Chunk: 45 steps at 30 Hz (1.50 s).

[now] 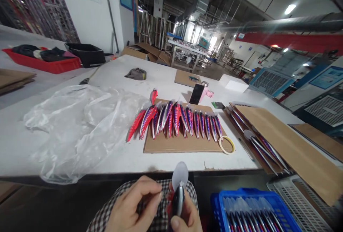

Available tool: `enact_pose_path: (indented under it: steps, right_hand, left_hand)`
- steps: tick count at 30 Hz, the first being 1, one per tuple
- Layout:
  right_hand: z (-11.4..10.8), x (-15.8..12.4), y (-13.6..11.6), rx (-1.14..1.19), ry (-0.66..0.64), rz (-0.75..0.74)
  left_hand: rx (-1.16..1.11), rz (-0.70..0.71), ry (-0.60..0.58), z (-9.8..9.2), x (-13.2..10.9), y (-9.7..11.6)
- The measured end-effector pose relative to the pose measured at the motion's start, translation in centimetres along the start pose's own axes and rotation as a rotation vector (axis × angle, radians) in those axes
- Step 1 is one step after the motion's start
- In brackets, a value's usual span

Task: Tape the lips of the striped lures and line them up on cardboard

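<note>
My right hand [188, 210] is closed around a fishing lure [178, 200] with a dark back and a clear rounded lip that points up, held over my lap in front of the table edge. Just left of it is my left hand [136, 203], its thumb and forefinger drawn together in a pinch; whatever may be between the tips is too small to make out. On the table, a row of red, purple and silver lures [175, 117] lies across a cardboard sheet [184, 146]. A roll of tape [226, 145] rests at the sheet's right corner.
Crumpled clear plastic [83, 117] spreads over the table's left side. A blue basket [254, 192] of lures stands low at right, near stacked cardboard [284, 142] with lures between. Farther back are a propped phone [197, 94], a grey cloth [136, 74] and a red tray [53, 66].
</note>
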State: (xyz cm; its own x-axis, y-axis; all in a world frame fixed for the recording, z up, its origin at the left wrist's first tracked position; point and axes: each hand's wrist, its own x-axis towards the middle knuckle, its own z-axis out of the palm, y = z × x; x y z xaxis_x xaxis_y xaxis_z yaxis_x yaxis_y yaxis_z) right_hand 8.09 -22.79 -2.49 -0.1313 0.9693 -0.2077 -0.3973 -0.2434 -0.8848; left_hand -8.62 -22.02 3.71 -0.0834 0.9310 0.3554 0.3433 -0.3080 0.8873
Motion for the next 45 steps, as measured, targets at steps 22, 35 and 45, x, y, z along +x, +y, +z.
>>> enact_pose_path:
  steps: [22, 35, 45]
  right_hand:
    - [-1.5, 0.5, 1.7, -0.620, 0.010, -0.491]
    - [-1.8, 0.9, 2.6, -0.588, 0.039, -0.443]
    - [-2.1, 0.6, 2.8, -0.837, 0.141, -0.421]
  left_hand:
    - [0.127, -0.037, -0.073, 1.6, 0.8, 1.4]
    - [-0.245, -0.213, -0.239, 1.3, 1.0, -0.7]
    - [-0.499, -0.436, -0.234, 1.2, 0.5, -1.7]
